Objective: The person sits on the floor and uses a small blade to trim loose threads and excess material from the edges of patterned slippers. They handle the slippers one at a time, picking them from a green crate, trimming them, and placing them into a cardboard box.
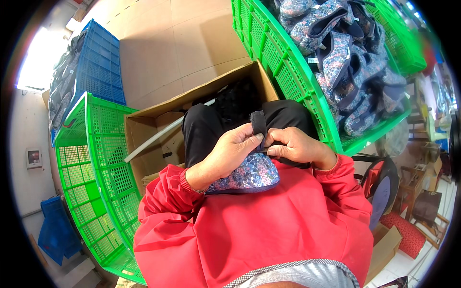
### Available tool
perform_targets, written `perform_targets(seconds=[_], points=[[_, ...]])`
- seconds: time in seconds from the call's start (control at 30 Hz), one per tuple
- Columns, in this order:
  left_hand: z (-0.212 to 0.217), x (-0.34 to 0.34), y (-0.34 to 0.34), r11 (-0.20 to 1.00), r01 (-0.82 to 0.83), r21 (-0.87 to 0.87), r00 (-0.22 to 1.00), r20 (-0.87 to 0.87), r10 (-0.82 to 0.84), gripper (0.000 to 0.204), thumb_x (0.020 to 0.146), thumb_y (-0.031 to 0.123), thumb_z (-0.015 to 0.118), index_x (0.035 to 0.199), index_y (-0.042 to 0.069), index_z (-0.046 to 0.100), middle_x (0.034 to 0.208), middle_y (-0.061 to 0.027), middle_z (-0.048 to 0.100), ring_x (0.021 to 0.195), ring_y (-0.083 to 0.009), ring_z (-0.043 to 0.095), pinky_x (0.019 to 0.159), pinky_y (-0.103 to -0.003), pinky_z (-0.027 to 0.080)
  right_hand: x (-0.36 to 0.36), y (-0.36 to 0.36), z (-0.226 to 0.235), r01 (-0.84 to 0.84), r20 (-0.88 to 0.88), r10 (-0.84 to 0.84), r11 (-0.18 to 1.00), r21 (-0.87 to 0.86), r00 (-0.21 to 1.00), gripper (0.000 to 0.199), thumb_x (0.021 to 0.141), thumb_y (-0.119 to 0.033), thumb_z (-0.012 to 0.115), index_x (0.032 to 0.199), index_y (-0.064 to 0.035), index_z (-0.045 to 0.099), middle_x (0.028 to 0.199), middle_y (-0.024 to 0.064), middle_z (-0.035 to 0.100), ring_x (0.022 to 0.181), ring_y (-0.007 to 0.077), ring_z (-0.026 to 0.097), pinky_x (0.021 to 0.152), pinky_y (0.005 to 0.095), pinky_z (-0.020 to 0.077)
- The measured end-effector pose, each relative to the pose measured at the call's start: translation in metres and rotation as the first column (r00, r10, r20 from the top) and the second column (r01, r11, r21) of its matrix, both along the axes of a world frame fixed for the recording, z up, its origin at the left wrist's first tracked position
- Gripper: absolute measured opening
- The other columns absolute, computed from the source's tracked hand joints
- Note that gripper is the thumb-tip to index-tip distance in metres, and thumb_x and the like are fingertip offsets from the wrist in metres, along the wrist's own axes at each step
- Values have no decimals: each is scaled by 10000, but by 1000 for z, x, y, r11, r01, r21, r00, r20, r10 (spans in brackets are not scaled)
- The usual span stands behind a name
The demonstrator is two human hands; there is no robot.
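A floral fabric shoe (252, 174) in blue and pink rests on my lap against the red smock (288, 216), its toe toward me. From its opening a dark strip of fabric (258, 123) stands up. My left hand (223, 151) is closed over the shoe, with the thumb pressing at the strip. On the other side, my right hand (300, 145) pinches the dark edge of the shoe's opening beside the strip. The inside of the shoe is hidden by my fingers.
At the right stands a green crate (288, 72) heaped with similar floral shoes (333, 53). An open cardboard box (192, 96) with a white rod (156, 139) lies beyond my knees. To the left are another green crate (113, 149) and a blue crate (101, 62) of grey items.
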State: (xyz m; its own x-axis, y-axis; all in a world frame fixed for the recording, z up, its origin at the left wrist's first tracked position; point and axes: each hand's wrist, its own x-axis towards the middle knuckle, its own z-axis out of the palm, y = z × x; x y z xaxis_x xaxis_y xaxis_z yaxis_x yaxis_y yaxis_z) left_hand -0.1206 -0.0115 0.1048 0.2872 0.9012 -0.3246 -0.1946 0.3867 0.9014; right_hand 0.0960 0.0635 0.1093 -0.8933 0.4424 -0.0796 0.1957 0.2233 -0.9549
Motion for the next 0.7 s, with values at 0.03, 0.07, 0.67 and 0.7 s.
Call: perform_targets(seconds=[0.03,0.07,0.67,0.7], points=[[1,0,0,1000,3,1,1000,-6,-3,253,1038,88,522,1254,-20,597,1113,-16,636,1032,-90,577,946,-251,476,0,0,0,5,-4,-5,1000,-24,1000,286,965,-331,653,1000,-49,619,843,121,680,773,277,676,706,364,513],[2,0,0,1000,6,2,1000,-13,-6,253,1038,87,521,1254,-22,596,1113,-18,636,1033,-91,578,948,-252,476,1,0,-1,2,4,-2,1000,-28,1000,283,968,-315,654,1002,-36,622,856,108,668,781,240,665,716,346,514],[-2,5,-2,998,-65,-8,998,-10,65,216,1045,98,516,1217,10,610,1055,13,622,925,-59,550,838,-224,468,5,-2,-8,68,14,-67,979,-193,998,276,987,-278,653,1011,-7,603,917,46,636,823,105,610,755,270,508],[0,6,-3,995,-99,-22,995,3,99,211,1045,101,518,1213,16,611,1045,16,623,893,-54,551,809,-217,470,8,-4,-13,94,-25,-104,959,-267,994,295,989,-296,651,1034,-9,597,930,36,629,834,100,602,766,265,505]])
